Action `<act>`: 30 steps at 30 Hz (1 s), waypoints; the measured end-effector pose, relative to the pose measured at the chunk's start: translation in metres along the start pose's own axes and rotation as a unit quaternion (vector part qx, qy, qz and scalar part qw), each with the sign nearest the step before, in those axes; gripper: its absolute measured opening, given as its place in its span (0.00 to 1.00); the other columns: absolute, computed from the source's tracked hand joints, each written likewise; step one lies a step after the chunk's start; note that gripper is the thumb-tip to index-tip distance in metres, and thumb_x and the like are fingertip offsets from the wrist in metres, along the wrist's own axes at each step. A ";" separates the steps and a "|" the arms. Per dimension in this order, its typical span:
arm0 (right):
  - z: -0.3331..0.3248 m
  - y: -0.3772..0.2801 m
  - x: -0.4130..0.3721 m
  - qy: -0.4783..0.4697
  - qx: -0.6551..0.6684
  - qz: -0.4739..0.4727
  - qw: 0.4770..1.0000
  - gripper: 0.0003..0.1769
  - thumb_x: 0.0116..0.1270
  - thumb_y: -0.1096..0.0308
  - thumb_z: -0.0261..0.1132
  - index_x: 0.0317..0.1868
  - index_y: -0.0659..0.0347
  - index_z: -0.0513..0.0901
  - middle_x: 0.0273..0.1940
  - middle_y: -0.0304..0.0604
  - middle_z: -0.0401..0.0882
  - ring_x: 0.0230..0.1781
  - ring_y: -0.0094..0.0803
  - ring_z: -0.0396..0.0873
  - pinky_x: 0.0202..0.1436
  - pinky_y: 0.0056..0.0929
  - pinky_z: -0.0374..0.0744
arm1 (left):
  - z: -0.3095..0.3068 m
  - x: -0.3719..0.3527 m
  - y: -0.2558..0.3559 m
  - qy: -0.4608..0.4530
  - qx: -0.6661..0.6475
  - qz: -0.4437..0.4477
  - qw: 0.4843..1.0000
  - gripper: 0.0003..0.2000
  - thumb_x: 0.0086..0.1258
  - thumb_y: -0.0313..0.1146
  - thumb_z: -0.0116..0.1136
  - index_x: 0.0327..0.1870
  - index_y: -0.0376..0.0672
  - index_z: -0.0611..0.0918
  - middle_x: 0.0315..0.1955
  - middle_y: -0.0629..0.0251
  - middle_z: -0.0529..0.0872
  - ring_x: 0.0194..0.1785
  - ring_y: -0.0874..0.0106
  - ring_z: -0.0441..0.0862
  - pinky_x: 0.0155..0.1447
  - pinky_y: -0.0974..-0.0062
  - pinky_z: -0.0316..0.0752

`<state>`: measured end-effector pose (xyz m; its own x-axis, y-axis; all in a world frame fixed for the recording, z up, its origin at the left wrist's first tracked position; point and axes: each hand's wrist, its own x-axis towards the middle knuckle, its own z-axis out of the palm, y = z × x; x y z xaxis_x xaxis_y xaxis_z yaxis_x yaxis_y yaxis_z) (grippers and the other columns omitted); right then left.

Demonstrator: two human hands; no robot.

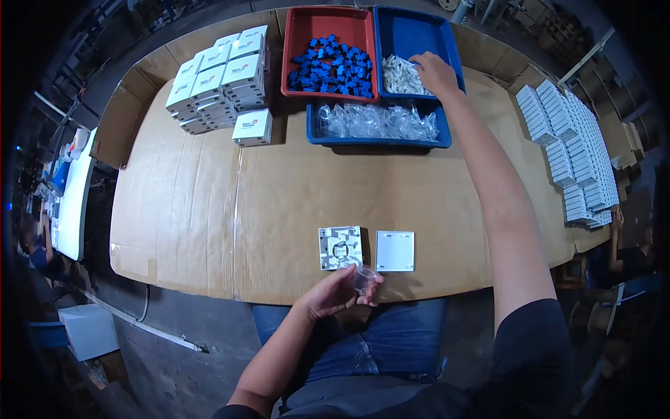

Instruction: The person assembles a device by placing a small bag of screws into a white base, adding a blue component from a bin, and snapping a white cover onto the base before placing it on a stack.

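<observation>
Low in the view, at the table's front edge, my left hand [331, 295] has its fingers closed around a small clear plastic cup [365, 278]. Just beyond it lies an open square box [328, 246] with a grey-and-white patterned insert and a round hole in it. A shallow white square lid [395, 250] is beside that box, on the right. My right hand [437, 75] reaches into a blue bin [415, 29], its fingers bent down at a pile of small white parts [400, 78]. What its fingertips grip, if anything, is hidden.
A red bin [328, 22] holds blue-and-black parts [331, 66]. In front, another blue bin [377, 142] holds clear plastic pieces [373, 122]. White boxes [223, 75] are stacked at the back left, one box [252, 128] apart. Long stacks of white boxes [576, 150] line the right side.
</observation>
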<state>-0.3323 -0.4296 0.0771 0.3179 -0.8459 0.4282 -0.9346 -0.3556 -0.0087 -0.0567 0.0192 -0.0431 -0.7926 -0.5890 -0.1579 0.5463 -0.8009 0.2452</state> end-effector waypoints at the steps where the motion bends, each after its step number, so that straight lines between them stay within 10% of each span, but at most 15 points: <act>1: 0.007 0.003 0.004 -0.006 -0.016 -0.018 1.000 0.15 0.77 0.66 0.60 0.58 0.45 0.88 0.52 0.41 0.84 0.58 0.43 0.83 0.59 0.44 0.85 | 0.002 0.000 0.002 0.003 -0.003 -0.007 1.000 0.33 0.86 0.56 0.45 0.68 0.27 0.77 0.47 0.59 0.87 0.49 0.67 0.88 0.68 0.61 0.79; 9: 0.023 0.013 0.015 -0.005 -0.043 -0.058 0.997 0.12 0.75 0.68 0.63 0.54 0.50 0.88 0.50 0.39 0.84 0.58 0.39 0.83 0.56 0.43 0.85 | 0.008 0.000 0.006 -0.001 -0.002 -0.020 1.000 0.33 0.85 0.57 0.47 0.67 0.29 0.77 0.44 0.60 0.86 0.50 0.69 0.86 0.70 0.59 0.77; 16: 0.001 0.019 -0.009 0.276 0.089 0.000 0.957 0.06 0.72 0.69 0.69 0.47 0.57 0.88 0.45 0.41 0.89 0.40 0.40 0.88 0.45 0.39 0.83 | 0.008 0.001 0.004 0.006 0.030 -0.014 0.999 0.34 0.85 0.59 0.45 0.68 0.29 0.77 0.44 0.60 0.85 0.49 0.68 0.85 0.71 0.56 0.76; 21: -0.043 0.003 -0.054 0.300 0.194 0.058 0.932 0.07 0.71 0.69 0.71 0.48 0.57 0.88 0.43 0.44 0.88 0.37 0.38 0.88 0.41 0.36 0.82 | 0.002 0.000 0.001 0.002 0.058 -0.009 0.998 0.35 0.85 0.61 0.42 0.67 0.30 0.77 0.44 0.59 0.85 0.49 0.65 0.84 0.73 0.53 0.73; 30: -0.069 -0.085 -0.231 -0.008 0.510 0.150 0.847 0.07 0.75 0.73 0.71 0.50 0.66 0.89 0.38 0.35 0.88 0.37 0.17 0.81 0.42 0.19 0.79 | 0.006 0.000 0.000 0.010 0.018 0.004 1.000 0.36 0.88 0.59 0.33 0.69 0.30 0.77 0.40 0.60 0.88 0.48 0.67 0.87 0.66 0.62 0.78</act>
<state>-0.3376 -0.1762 0.0416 0.1007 -0.9614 0.2560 -0.3525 -0.2751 -0.8945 -0.0583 0.0198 -0.0369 -0.7820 -0.5982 -0.1750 0.5430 -0.7917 0.2799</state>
